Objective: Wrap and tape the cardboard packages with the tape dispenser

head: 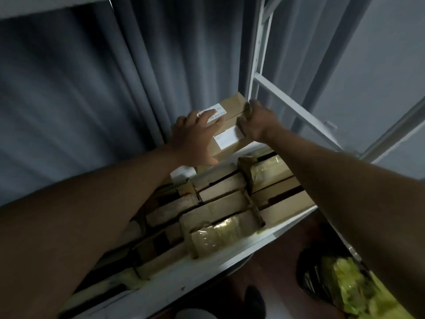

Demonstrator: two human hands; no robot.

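Note:
A brown cardboard package point(232, 116) with two white labels sits on top of a stack of packages on a white shelf. My left hand point(197, 139) lies flat on its left side, fingers spread over the upper label. At the package's right edge, the fingers of my right hand point(255, 122) curl round it. Several taped cardboard packages point(220, 203) lie packed below. No tape dispenser is in view.
The white metal shelf point(207, 268) has an upright frame point(259, 65) and a diagonal brace at the right. Grey corrugated wall stands behind. A black bag with yellow-green material point(340, 279) lies on the red-brown floor at lower right, beside a dark shoe point(253, 300).

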